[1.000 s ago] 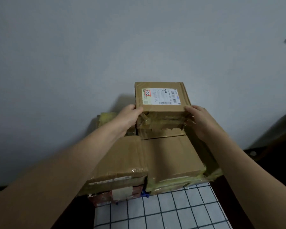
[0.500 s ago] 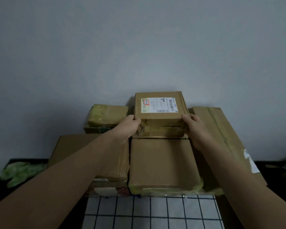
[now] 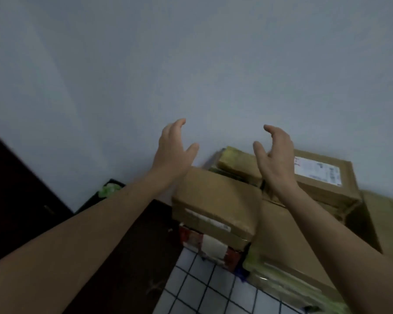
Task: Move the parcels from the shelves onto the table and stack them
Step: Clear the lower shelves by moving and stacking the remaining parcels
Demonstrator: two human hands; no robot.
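Overhead, left hand (image 3: 171, 147) and right hand (image 3: 275, 152) hover empty, fingers relaxed, above boxy taped cardboard parcels (image 3: 216, 200).

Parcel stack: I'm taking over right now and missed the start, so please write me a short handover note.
Left hand: open, holds nothing, raised before the wall.
Right hand: open, holds nothing, likewise raised.
Labelled parcel lies on top at the back right, untouched; brown parcel sits front left on a red-and-white parcel; all on the checked table.
Done: several parcels stacked.
Left: shelves are out of view, so I cannot tell how many remain; fetch any that do.
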